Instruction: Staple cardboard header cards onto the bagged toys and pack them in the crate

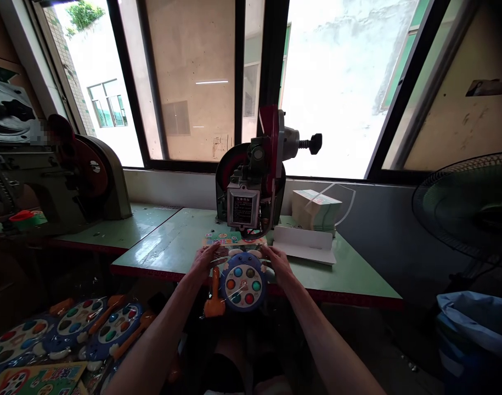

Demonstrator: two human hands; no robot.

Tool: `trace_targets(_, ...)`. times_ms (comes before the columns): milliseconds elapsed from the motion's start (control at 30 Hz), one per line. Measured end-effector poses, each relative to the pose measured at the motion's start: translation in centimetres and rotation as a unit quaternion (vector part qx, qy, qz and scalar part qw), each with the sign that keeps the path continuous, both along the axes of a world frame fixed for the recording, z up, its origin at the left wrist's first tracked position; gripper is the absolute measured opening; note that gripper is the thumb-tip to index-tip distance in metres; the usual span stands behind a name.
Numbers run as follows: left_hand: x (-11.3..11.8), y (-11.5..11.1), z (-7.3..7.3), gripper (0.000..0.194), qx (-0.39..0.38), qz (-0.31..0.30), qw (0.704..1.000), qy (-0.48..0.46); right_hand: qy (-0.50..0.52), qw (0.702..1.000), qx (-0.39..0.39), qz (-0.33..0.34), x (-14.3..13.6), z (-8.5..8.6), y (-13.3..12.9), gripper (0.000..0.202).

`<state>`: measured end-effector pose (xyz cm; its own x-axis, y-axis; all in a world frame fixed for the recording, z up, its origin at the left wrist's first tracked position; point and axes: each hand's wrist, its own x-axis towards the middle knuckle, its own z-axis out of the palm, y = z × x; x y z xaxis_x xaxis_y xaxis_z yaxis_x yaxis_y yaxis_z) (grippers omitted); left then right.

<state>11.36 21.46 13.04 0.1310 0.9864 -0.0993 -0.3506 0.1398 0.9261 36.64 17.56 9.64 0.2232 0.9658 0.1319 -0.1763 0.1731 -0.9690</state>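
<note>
Between my hands hangs a toy in a clear plastic bag, a round blue whack-a-mole game (243, 282) with coloured buttons and an orange toy hammer (214, 302) beside it. My left hand (207, 260) is closed on the bag's upper left edge, my right hand (277, 262) on its upper right edge. At the top of the bag, a printed header card (221, 240) lies under the head of a red and grey bench machine (251, 186). The lower part of the toy hangs past the table's front edge.
On the green table (160, 241) a stack of cards (316, 211) stands behind a white open box (304, 245) at right. Several bagged toys (75, 323) lie at lower left. Another machine (82, 170) stands left, a fan (473, 208) and a lined bin (477, 329) right.
</note>
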Motion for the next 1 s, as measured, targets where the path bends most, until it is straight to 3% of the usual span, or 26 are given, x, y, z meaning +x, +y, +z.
trace_targets(67, -1.3, 0.0, 0.0, 0.022, -0.012, 0.018, 1.0, -0.004, -0.033, 0.999, 0.013, 0.039, -1.3, -0.3, -0.7, 0.043)
trace_targets(200, -3.2, 0.0, -0.1, 0.016, -0.04, 0.034, 0.999, -0.008, -0.037, 0.999, 0.027, 0.027, -3.6, -0.7, -0.8, 0.047)
trace_targets(533, -3.2, -0.8, 0.1, 0.015, -0.044, 0.038, 0.998, -0.034, -0.036, 0.999, 0.025, 0.003, -3.9, -0.8, -0.8, 0.051)
trace_targets(767, -5.2, -2.2, -0.2, 0.013, -0.036, 0.049, 0.997, -0.053, -0.048, 0.999, 0.018, 0.01, -5.8, -1.0, -1.0, 0.054)
trace_targets(900, -6.3, -3.5, -0.7, 0.015, -0.046, 0.065, 0.994, -0.072, -0.058, 0.998, 0.009, 0.03, -6.8, -0.9, -1.4, 0.054)
trace_targets(1000, -6.6, -5.7, -2.3, 0.017, -0.068, 0.083, 0.991, -0.079, -0.066, 0.995, -0.018, 0.067, -7.5, -1.3, -2.9, 0.055)
